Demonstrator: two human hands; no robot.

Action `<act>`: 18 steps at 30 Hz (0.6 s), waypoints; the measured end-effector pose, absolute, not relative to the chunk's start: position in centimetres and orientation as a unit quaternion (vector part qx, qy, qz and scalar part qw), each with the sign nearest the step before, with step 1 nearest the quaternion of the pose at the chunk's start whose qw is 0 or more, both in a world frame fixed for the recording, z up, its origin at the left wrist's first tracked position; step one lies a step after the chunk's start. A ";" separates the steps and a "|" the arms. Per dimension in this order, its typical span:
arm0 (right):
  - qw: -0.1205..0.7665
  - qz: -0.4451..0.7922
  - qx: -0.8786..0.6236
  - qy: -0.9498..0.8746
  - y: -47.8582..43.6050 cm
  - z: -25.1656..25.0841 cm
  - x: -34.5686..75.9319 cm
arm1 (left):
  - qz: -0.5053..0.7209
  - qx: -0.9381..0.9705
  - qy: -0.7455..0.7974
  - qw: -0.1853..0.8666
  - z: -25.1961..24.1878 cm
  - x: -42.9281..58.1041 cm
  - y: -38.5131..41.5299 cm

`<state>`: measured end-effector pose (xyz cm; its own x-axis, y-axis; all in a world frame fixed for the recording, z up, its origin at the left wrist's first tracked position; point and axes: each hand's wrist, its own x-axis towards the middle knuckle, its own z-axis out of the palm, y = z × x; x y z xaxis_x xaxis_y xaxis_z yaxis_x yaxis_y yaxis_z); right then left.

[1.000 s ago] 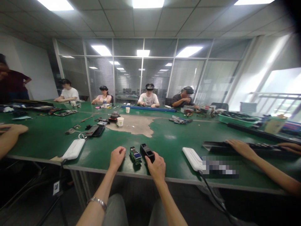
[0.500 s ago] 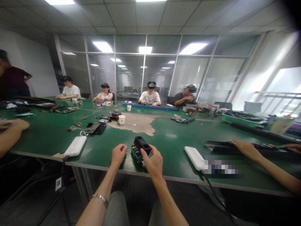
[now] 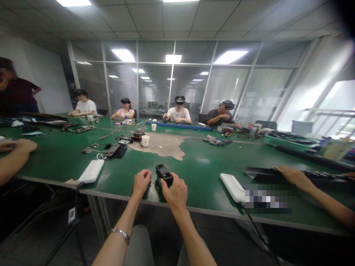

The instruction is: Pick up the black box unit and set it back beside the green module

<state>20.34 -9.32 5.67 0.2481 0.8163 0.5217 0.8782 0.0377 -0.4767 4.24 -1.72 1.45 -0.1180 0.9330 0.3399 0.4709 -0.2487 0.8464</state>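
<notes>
A black box-shaped part (image 3: 164, 173) with openings in its top is gripped by my right hand (image 3: 175, 187), fingers on its right side and thumb at its near end. Below it, a sliver of the green circuit board stack shows; most of that stack is hidden. My left hand (image 3: 142, 181) rests on the green table (image 3: 205, 184) just left of the part, not touching it. Its fingers are curled together, and whatever they hold, if anything, is too small to make out.
White power banks (image 3: 92, 171) lie to the left and right. Beyond are a paper cup (image 3: 145, 140), dark phone-like devices (image 3: 116, 149) and a brown patch (image 3: 166, 144). A person's hand (image 3: 295, 177) rests on a dark rail at right; other people sit around.
My right hand has turned the black part and lowered it over the board stack, which is now mostly covered. My left hand has hardly moved.
</notes>
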 end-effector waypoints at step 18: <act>0.370 0.005 -0.676 -0.637 -8.9 2.9 21.2 | 0.443 0.657 0.567 0.228 1.0 4.5 -1.3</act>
